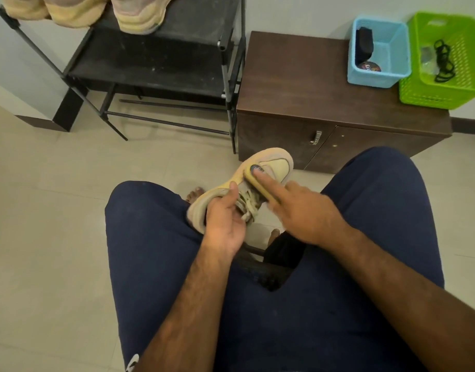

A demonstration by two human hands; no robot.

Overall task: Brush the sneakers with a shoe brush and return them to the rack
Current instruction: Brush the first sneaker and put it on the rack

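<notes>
Seated person, sneaker (274, 165) held above the floor between the knees, in front of the brown cabinet (298, 84).

Sneaker: beige/tan suede-like upper, paler yellowish toe panel, thick cream sole, laces the same beige and loose around the tongue. Toe points away and to the right.

Left hand (225, 221): fingers curled around the heel/collar end, thumb lying up along the side near the sole. Firm hold on the shoe.

Right hand (308, 210): grips the shoe brush (259, 187), index finger straight along its yellow back, other fingers wrapped over the edges. This hand is motion-blurred, so the exact grip is probably that and no sharper. Brush sits bristle-side down on the upper, just behind the toe panel, over the top of the laces.

Black metal shoe rack (150, 63) is top left, against the wall. Matching beige sneakers (139, 14) sit on its top shelf, soles towards the camera; lower shelf is dusty.

On the cabinet: blue basket (392, 49) with a dark object and a round tin, and touching it a green basket (445, 87) with a black cord.
</notes>
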